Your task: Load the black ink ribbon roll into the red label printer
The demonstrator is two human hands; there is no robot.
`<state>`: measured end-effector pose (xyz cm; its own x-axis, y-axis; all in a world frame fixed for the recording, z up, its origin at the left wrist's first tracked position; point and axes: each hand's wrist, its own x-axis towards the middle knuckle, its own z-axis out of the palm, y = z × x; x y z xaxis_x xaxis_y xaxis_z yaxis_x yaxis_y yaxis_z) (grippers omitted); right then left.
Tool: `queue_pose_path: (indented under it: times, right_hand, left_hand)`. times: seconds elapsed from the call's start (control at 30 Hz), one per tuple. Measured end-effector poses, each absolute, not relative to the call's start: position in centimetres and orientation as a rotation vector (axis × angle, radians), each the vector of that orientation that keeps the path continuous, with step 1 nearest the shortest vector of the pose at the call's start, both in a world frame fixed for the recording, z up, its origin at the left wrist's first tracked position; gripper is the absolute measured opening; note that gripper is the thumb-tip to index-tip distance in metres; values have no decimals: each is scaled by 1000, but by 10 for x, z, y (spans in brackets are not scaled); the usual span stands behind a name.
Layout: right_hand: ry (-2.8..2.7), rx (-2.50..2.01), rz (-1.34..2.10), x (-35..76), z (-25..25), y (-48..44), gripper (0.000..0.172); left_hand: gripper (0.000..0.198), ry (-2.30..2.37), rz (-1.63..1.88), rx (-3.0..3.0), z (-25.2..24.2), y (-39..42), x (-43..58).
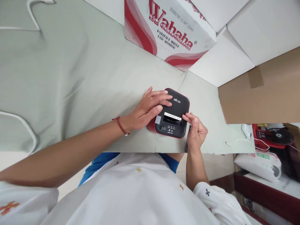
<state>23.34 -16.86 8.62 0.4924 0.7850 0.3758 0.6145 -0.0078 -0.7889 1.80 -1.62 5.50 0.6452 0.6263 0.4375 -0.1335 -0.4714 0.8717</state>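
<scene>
A small black printer-like device (pixel 179 107) with red sides sits on the pale green cloth near the table's front edge. A white label strip (pixel 172 116) lies across its top, above a dark slot, with small buttons and icons lower down. My left hand (pixel 148 109) rests with spread fingers on the device's upper left part. At its right edge is my right hand (pixel 196 129), fingers curled together, thumb and fingertips at the casing beside the label strip's end. Whether anything is between those fingertips is too small to tell.
A white and red water carton (pixel 168 31) stands behind the device, beside white boxes (pixel 222 56). A brown cardboard box (pixel 262 90) is at the right. White cables (pixel 30 131) lie at the left; a small white item (pixel 246 131) sits near the right corner.
</scene>
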Motion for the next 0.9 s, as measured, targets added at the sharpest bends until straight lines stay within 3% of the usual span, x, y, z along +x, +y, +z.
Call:
queue_pose_path:
  times: [0.1,0.23,0.37,0.47,0.9]
  right_hand:
    - [-1216,-1674,201,231,85,-171,29]
    - [-1285,-1683,145,218,85,-171,30]
    - [-1469,-1664,8,201,92,-174,41]
    - [-1666,-1602,-80,195,95,-183,37]
    - [-1817,-1458,-147,198,97,-200,29]
  left_hand:
    - [55,331,936,1865,53,-11,17]
    - [64,190,897,1866,47,-6,13]
    - [96,207,875,1722,35,-2,14]
    - [116,195,833,1645,27,1,17]
    - [117,171,736,1759,15,4,15]
